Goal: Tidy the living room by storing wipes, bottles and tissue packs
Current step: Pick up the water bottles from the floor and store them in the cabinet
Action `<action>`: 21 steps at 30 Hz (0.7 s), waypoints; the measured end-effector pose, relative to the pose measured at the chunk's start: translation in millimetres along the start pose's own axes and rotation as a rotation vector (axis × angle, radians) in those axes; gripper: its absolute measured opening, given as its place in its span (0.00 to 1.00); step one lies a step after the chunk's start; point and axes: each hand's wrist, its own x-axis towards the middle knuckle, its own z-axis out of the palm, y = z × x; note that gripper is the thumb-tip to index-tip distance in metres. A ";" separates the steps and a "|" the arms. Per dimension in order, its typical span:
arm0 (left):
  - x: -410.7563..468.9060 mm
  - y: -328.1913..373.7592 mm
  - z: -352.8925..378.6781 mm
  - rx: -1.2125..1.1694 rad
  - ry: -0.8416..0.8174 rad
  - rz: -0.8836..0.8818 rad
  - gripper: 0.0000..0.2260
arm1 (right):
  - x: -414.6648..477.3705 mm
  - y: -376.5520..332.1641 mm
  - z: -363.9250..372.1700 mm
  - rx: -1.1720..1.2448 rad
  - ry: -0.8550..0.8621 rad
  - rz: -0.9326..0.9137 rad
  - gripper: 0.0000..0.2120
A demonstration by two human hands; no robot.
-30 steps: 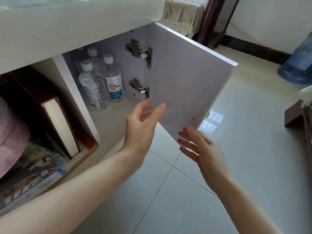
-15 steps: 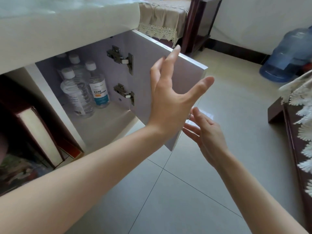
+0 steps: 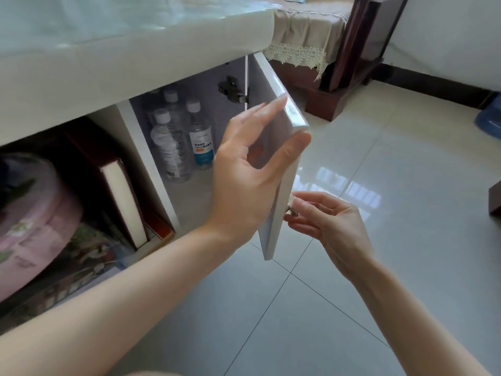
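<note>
Cabinet door (image 3: 282, 147) at centre frame is half open, seen nearly edge-on. Left hand (image 3: 244, 169) has its grip clamped on the door's upper free corner: thumb on the front edge, fingers along the top edge and inner face. Right hand (image 3: 325, 221), right of centre, sits just beside the door's outer face, lower down, fingertips pinched together on a small metal knob (image 3: 291, 211).

Bottles (image 3: 184, 139): clear plastic, white caps, standing upright at the back of the open compartment under the white table (image 3: 135, 63), left of the door. At least four; the front right one has a blue-and-white label. Hinge (image 3: 233, 90) visible above them.

Next compartment, lower left of frame: upright book (image 3: 122, 204), pink round container (image 3: 35, 218), printed papers beneath.

Floor (image 3: 379, 185) is glossy pale tile. Dark wooden furniture with lace-edged cloth (image 3: 301, 36) sits in the upper right.
</note>
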 end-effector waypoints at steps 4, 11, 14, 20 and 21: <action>-4.0 -3.9 -25.1 -0.005 0.069 0.058 0.16 | 4.1 3.5 20.8 0.011 -0.100 0.020 0.09; -6.1 -10.7 -61.3 0.065 0.249 0.081 0.15 | 15.7 10.9 65.9 0.001 -0.203 0.046 0.12; -5.3 -15.2 -75.4 0.139 0.341 0.087 0.10 | 22.1 12.4 85.0 0.000 -0.225 0.049 0.14; -1.3 -33.8 -102.7 0.228 0.485 -0.021 0.09 | 37.3 17.9 121.2 -0.015 -0.234 0.053 0.11; -0.7 -36.7 -104.5 0.240 0.503 -0.033 0.09 | 39.4 18.7 125.5 -0.013 -0.230 0.052 0.12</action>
